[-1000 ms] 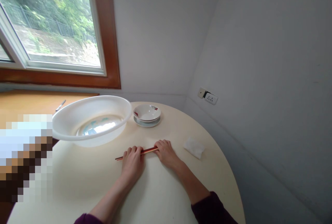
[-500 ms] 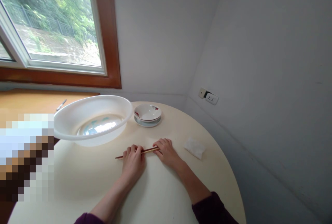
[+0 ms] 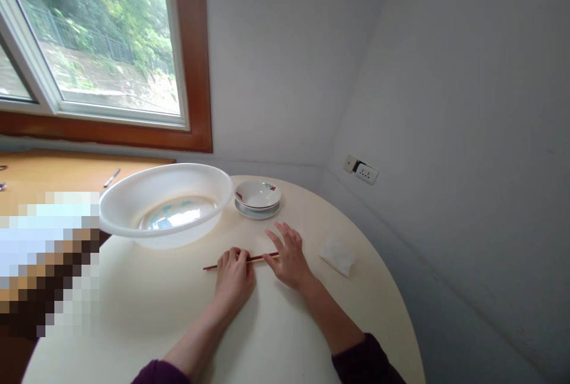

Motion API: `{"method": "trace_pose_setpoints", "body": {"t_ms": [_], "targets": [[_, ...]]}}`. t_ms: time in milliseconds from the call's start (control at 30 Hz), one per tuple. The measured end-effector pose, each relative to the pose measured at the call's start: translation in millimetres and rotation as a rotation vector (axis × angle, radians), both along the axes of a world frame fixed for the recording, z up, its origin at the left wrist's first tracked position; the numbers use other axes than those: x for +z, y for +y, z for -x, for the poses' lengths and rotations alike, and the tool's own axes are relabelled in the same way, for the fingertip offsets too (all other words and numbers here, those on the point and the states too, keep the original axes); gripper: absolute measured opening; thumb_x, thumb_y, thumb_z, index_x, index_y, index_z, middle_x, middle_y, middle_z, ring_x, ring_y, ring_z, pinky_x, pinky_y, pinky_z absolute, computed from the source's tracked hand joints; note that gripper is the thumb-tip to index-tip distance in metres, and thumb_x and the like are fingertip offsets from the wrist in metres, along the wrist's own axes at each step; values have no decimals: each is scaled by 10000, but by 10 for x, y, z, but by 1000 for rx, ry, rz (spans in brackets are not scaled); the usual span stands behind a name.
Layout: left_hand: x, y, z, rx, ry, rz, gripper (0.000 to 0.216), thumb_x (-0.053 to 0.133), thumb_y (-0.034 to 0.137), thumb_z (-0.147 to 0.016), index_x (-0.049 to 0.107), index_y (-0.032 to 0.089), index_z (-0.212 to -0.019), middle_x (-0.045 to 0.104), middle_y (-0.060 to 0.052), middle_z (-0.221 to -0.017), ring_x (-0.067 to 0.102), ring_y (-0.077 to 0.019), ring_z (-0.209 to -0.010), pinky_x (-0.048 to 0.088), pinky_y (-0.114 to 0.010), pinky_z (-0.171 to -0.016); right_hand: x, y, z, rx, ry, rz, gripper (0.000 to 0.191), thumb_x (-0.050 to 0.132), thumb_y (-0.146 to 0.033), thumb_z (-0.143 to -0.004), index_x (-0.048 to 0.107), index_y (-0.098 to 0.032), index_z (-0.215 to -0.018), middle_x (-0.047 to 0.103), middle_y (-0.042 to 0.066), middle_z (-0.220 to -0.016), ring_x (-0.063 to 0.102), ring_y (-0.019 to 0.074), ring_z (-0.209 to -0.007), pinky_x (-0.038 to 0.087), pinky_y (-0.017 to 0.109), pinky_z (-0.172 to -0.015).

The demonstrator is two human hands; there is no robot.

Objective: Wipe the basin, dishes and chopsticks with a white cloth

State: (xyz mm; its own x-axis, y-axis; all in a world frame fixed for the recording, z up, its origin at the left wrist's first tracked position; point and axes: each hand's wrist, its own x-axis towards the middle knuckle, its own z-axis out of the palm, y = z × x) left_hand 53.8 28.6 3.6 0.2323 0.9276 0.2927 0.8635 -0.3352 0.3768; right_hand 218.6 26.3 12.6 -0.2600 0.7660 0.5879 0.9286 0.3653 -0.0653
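Note:
A pair of reddish-brown chopsticks [image 3: 256, 259] lies across the round cream table [image 3: 276, 336]. My left hand [image 3: 234, 280] rests on their left half with its fingers curled over them. To the right, my right hand [image 3: 288, 256] has its fingers spread and lifted, with the thumb and palm near the chopsticks' right end. A large translucent white basin [image 3: 164, 203] holding a little water stands at the back left. Beside it is a small white bowl with a red pattern [image 3: 257, 195], stacked on a saucer.
A folded white cloth [image 3: 337, 255] lies on the table right of my hands. A wall socket [image 3: 364, 171] is on the right wall. A wooden ledge with a pen [image 3: 111, 177] runs under the window. A blurred patch [image 3: 47, 259] covers the left.
My right hand has opened and lifted its fingers off the chopsticks. The left hand stays curled on them. The view has shifted slightly to the left.

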Motion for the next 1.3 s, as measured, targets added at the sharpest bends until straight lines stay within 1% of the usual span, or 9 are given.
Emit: {"method": "trace_pose_setpoints", "body": {"t_ms": [100,233,400,533,633,733,833,933,1300], "targets": [[-22,11,1,9,-1,-9,212,446,160,-778,593,150,-929,558,-115,-977,473,-246,-933,324,-367,-854,-3,77,-9,-53,-72,1,546,494,-378,-837,374,-194,-1337,280,129,-1431,164,295,-1328,164,491,-1043],[-36,20,2,6,-4,3,221,448,155,-769,589,152,-939,556,-112,-983,470,-240,-934,311,-361,-861,91,267,-4,-98,-132,50,582,485,-385,-842,310,-227,-1375,225,107,-1467,128,302,-1342,140,534,-1043],[-21,19,-3,18,-7,24,208,449,165,-769,590,156,-921,555,-111,-998,460,-250,-953,297,-361,-862,306,660,48,-114,-143,166,586,475,-387,-849,278,-258,-1385,204,75,-1481,117,298,-1345,222,534,-1016],[22,5,-4,19,-9,69,220,454,159,-761,586,160,-937,552,-109,-1014,459,-245,-963,289,-355,-867,380,992,106,-101,-95,244,572,516,-376,-830,331,-261,-1358,275,77,-1452,161,271,-1331,278,462,-1005],[51,-4,0,13,-19,87,232,453,156,-755,587,154,-944,552,-113,-1015,454,-244,-970,283,-356,-875,354,1179,142,-101,-75,276,527,539,-355,-820,396,-237,-1314,382,86,-1386,278,228,-1281,324,381,-981],[64,-8,4,15,-27,95,244,440,156,-756,591,148,-948,554,-118,-1021,450,-247,-974,278,-359,-881,307,1299,171,-130,-58,295,424,542,-345,-821,498,-209,-1221,522,81,-1252,427,199,-1162,381,304,-910],[65,-9,6,20,-19,107,242,444,162,-753,589,159,-946,553,-113,-1027,451,-247,-976,277,-358,-879,274,1367,195,-179,-54,316,308,547,-363,-817,607,-195,-1068,638,77,-1044,516,212,-1032,413,282,-824],[61,-2,3,23,-13,104,236,449,163,-751,586,167,-942,550,-107,-1023,450,-246,-977,274,-356,-878,263,1404,213,-218,-65,328,284,554,-398,-807,652,-192,-977,666,80,-943,538,227,-976,418,276,-764],[71,-1,-2,17,-36,105,233,453,162,-749,583,155,-942,543,-112,-1018,448,-247,-977,276,-362,-883,245,1420,260,-272,-134,318,255,536,-393,-831,658,-186,-917,663,80,-942,523,226,-955,388,274,-748]]}}
